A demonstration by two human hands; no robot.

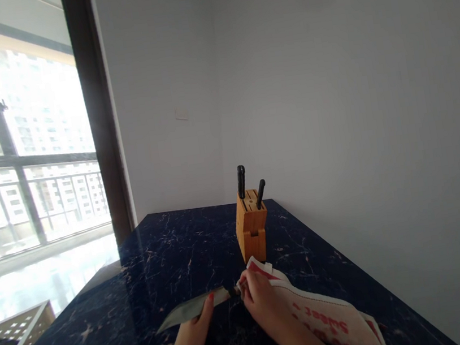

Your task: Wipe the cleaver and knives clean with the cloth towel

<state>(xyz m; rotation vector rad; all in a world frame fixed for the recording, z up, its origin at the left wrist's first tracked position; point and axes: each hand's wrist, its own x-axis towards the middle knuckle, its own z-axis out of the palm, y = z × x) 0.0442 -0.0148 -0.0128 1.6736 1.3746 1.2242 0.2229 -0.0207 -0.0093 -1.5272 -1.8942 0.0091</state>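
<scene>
A wide-bladed knife [191, 309] lies low over the dark marble table [148, 264], blade pointing left. My left hand [196, 328] rests its fingers against the blade's near edge. My right hand [260, 301] is closed round the knife's handle end, beside a white cloth with red lettering [331, 318] that runs under my right forearm. Behind them stands a wooden knife block [251, 226] with two black-handled knives [241, 181] in its slots.
A plain wall runs along the table's right side and back. A large window with a dark frame [96, 117] is at the left. A white perforated box [18, 328] sits low beyond the table's left edge.
</scene>
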